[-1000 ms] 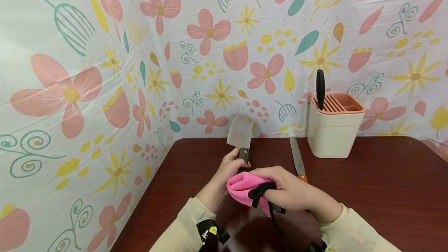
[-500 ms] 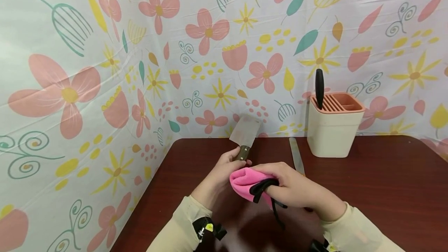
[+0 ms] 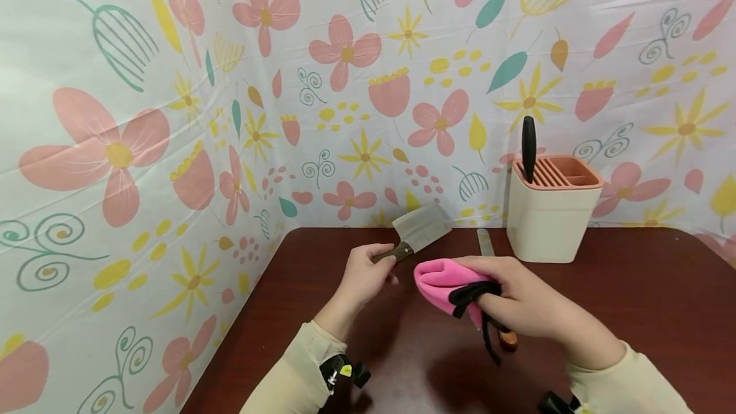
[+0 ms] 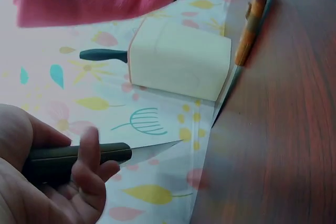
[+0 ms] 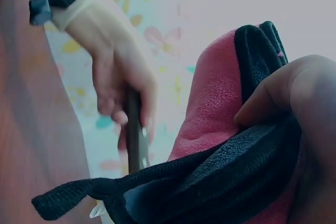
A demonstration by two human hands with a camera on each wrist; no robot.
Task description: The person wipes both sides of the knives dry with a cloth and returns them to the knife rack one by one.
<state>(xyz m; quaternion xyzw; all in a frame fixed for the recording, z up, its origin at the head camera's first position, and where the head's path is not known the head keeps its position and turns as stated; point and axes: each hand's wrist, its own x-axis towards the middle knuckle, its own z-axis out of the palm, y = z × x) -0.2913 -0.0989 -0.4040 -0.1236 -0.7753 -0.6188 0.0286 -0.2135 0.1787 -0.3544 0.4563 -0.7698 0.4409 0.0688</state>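
Observation:
My left hand [image 3: 368,273] grips the dark wooden handle of a cleaver [image 3: 422,227], its broad blade pointing up and to the right above the table. In the left wrist view the fingers wrap round the cleaver's handle [image 4: 58,162], and the blade shows nearly edge-on. My right hand [image 3: 526,299] holds a folded pink cloth [image 3: 443,280] with black trim and a hanging black loop, to the right of the cleaver and apart from it. Under the right hand lies a knife [image 3: 508,340] with an orange wooden handle, its middle hidden by the hand and cloth.
A cream knife block [image 3: 543,225] with a slotted salmon top stands at the back right of the dark red table [image 3: 650,299]. A black-handled knife [image 3: 528,145] sits upright in its slots. A floral curtain [image 3: 345,114] hangs behind and along the left.
The cleaver's blade has swung to the right and tilted lower in my left hand. My right hand has moved right with the pink cloth, away from the cleaver, covering more of the lying knife.

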